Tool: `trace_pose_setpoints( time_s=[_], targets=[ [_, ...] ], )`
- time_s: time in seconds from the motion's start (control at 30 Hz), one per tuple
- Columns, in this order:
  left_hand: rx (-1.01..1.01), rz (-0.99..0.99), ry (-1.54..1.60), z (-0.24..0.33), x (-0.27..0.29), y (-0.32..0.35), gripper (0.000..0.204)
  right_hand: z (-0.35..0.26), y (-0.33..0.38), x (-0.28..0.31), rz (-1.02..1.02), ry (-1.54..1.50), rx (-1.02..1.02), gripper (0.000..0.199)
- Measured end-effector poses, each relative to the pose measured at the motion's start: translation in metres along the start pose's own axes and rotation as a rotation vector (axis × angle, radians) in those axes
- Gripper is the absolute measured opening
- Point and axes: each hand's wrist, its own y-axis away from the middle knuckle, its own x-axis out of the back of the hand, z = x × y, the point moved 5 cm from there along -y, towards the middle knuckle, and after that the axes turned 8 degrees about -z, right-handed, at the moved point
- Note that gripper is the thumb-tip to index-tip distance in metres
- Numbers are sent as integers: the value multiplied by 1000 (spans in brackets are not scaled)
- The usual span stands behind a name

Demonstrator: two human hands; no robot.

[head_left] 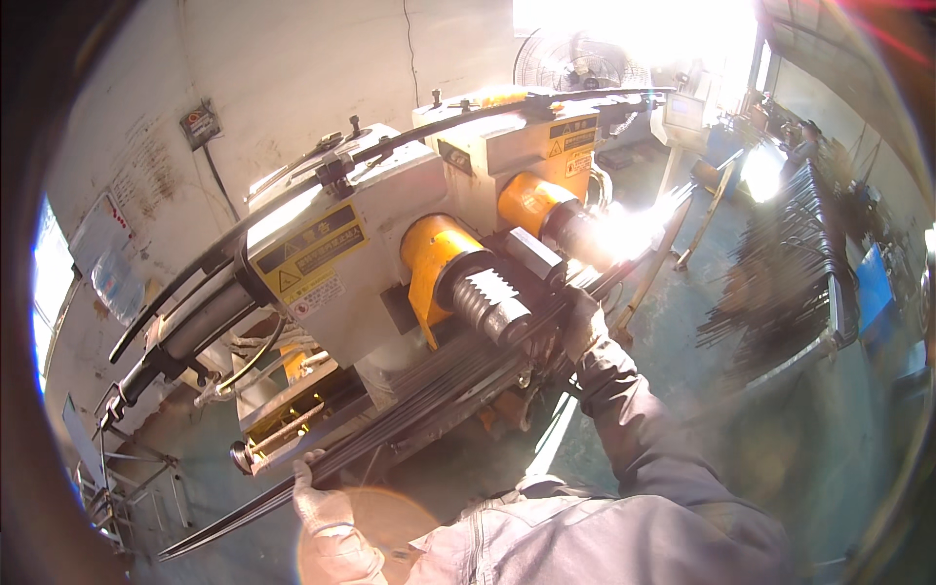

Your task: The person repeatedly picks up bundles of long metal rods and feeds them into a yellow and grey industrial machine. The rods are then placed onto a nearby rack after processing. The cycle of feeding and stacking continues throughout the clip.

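Holding a bundle of long dark rods [429, 409] in front of the grey threading machine [370, 253], we close our gloved left hand [317, 502] around its near lower-left end and our right hand [582, 322] farther along, its long axis rising toward upper right.

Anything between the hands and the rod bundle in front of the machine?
Nothing visible. The left hand grips the rod bundle near its lower end, and the right hand is on it beside the ribbed roller. Glare hides the bundle's far end.
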Motion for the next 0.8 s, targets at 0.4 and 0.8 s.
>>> trace_pose_setpoints(
  time_s=[0.4, 0.8],
  targets=[
    [168, -118, 88, -1, -13, -36, 38, -6, -28, -32, -83, 427, -88, 18],
    [187, -122, -156, -57, -37, -40, 38, 64, -24, -106, 8, -42, -142, 17]
  ],
)
